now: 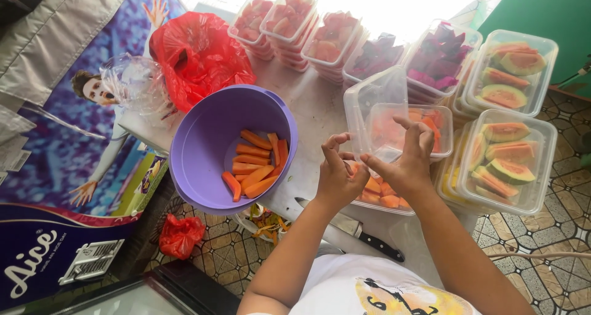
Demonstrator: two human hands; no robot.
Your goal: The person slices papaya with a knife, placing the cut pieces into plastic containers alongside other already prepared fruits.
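**A:** how far along are you here?

**B:** Mostly packed, I'd say. Your left hand [335, 173] and right hand [406, 158] both pinch the clear lid [373, 99] over an open tub of orange slices [385, 195] at the table's near edge. Lidded fruit tubs [508, 158] are stacked all around. What's left: the slices in the purple bowl [203, 155].

We see both bare forearms reaching forward and converging, wrists close. Our left hand [335, 176] is curled, thumb and index fingertips pinched, other fingers bent. Our right hand [406, 158] sits just beside it, fingers spread and arched, thumb toward the left hand's.
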